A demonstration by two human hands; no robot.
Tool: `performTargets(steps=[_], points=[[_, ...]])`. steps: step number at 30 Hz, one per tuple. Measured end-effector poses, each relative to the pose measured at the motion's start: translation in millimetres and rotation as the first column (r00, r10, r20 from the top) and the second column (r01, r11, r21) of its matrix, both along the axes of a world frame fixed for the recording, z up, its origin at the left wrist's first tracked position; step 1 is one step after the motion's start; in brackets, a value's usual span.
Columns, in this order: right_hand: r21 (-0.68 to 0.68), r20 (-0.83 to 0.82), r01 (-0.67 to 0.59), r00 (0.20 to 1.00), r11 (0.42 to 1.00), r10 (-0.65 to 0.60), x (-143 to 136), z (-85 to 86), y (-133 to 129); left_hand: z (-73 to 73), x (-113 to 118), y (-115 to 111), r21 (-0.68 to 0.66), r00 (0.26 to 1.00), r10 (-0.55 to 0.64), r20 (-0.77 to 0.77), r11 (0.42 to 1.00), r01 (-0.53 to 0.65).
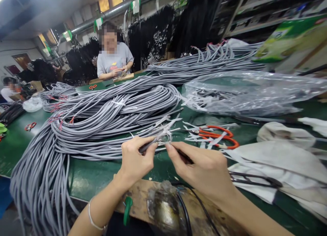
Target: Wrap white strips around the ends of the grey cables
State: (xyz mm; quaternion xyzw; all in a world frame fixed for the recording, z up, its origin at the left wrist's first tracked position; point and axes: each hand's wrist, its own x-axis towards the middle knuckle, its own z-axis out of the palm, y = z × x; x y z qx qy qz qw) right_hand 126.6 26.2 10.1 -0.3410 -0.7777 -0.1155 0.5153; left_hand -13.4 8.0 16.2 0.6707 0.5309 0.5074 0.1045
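Note:
Both hands meet above the green table (88,178), near the middle of the view. My left hand (139,157) pinches a grey cable (145,147) between thumb and fingers. Frayed whitish strands (165,135) stick out from its end between the hands. My right hand (199,161) has thumb and forefinger pressed together at these strands, and a thin dark object (185,156) lies inside its fingers; what it is cannot be made out. Large bundles of grey cable (122,110) spread behind and left of my left hand. Orange-handled scissors (219,135) lie beyond my right hand among white strips.
A wooden board (140,195) with a dark-stained block and black cords is at the near edge. Right are white cloths (283,157), black-handled scissors (258,179) and a clear plastic bag (245,93). A person (113,59) sits across the table; another is far left.

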Motion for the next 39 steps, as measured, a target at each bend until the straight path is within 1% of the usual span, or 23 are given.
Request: performTargets(steps=[7, 12, 14, 17, 19, 21, 23, 25, 26, 27, 29, 31, 32, 33, 35, 37, 39], points=[[0.043, 0.001, 0.092, 0.996, 0.995, -0.092, -5.3, -2.6, 0.4, -2.7, 2.0, -1.2, 0.012, 1.000, -0.017, 0.010, 1.000, 0.017], [0.047, 0.026, 0.112, 0.993, 0.993, -0.114, -4.6, -5.4, 0.7, -8.2, 2.8, -0.4, 0.096, 0.994, 0.030, -0.102, 0.995, -0.020], [0.029, 0.028, 0.116, 0.993, 0.993, -0.117, -4.5, -5.3, 0.8, -9.8, 2.8, 0.3, 0.128, 0.991, 0.042, -0.125, 0.991, -0.026], [-0.077, -0.013, 0.107, 0.994, 0.991, -0.109, -4.9, -4.7, 2.0, -10.8, 3.3, 0.3, 0.157, 0.995, 0.040, -0.091, 0.987, -0.025], [-0.211, -0.041, 0.050, 0.997, 0.976, -0.060, -4.0, -5.4, 5.7, -10.3, 3.9, -0.8, 0.147, 0.998, 0.034, -0.059, 0.989, -0.025], [-0.366, -0.063, -0.014, 0.998, 0.931, -0.010, -1.2, -8.1, 13.7, -8.7, 4.3, -2.6, 0.127, 0.999, -0.012, -0.049, 0.992, 0.018], [-0.483, -0.081, -0.016, 0.996, 0.875, -0.026, 3.6, -12.1, 25.5, -5.9, 3.7, -4.1, 0.117, 0.995, -0.088, -0.042, 0.989, 0.093], [-0.538, -0.085, 0.021, 0.993, 0.842, -0.079, 9.1, -15.1, 37.2, -2.4, 1.5, -4.2, 0.101, 0.992, -0.126, -0.004, 0.987, 0.126], [-0.545, -0.086, 0.036, 0.991, 0.838, -0.099, 11.2, -15.5, 41.4, -0.7, -0.1, -3.7, 0.079, 0.993, -0.113, 0.024, 0.991, 0.111], [-0.531, -0.091, 0.041, 0.990, 0.846, -0.105, 12.3, -14.9, 43.7, 0.9, -1.8, -2.9, 0.048, 0.995, -0.085, 0.044, 0.995, 0.083], [-0.432, -0.104, 0.033, 0.991, 0.901, -0.086, 11.0, -11.5, 41.6, 3.4, -5.1, -1.3, -0.007, 0.999, -0.020, 0.041, 1.000, 0.020], [-0.258, -0.122, 0.017, 0.991, 0.966, -0.050, 5.9, -6.8, 32.4, 4.9, -7.1, -0.7, -0.031, 1.000, 0.020, -0.011, 0.999, -0.020], [-0.158, -0.126, 0.008, 0.992, 0.987, -0.028, 2.8, -4.6, 26.6, 5.3, -7.5, -0.9, -0.029, 0.999, 0.028, -0.039, 0.999, -0.029], [-0.070, -0.119, -0.002, 0.993, 0.998, -0.006, -0.1, -2.8, 20.8, 5.4, -7.5, -1.3, -0.027, 0.998, 0.032, -0.063, 0.999, -0.034], [0.055, -0.086, -0.022, 0.996, 0.998, 0.027, -3.9, -0.2, 11.7, 4.7, -6.7, -2.3, -0.018, 0.995, 0.034, -0.097, 0.999, -0.036], [0.117, -0.036, -0.015, 0.999, 0.993, 0.019, -4.5, 1.0, 8.1, 3.3, -5.6, -3.0, -0.008, 0.993, 0.034, -0.117, 0.999, -0.035], [0.132, -0.009, 0.025, 1.000, 0.991, -0.024, -2.2, 1.0, 9.1, 1.8, -4.8, -3.3, 0.000, 0.992, 0.022, -0.126, 1.000, -0.023]])
